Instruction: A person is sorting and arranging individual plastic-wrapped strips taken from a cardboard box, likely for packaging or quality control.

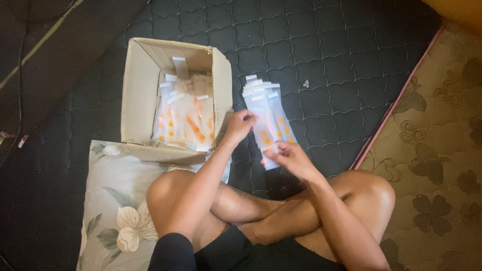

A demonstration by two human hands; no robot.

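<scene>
Fanned stack of clear sachets (266, 118) with white top strips and orange patches — held over the dark quilted mattress (311, 45), just right of the box. Left hand (239, 124) pinching the stack's left edge; right hand (291, 156) grasping its lower end. Open cardboard box (138, 90) near the mattress's left edge — filled with more clear, orange-marked sachets (186, 118). Floral pillow (108, 200) below the box. Patterned beige mat (437, 140) along the mattress's right edge.

Packets (185, 120) lie in the box (138, 90) (on the mattress (321, 45)); fanned packets (268, 115) right of it.
</scene>
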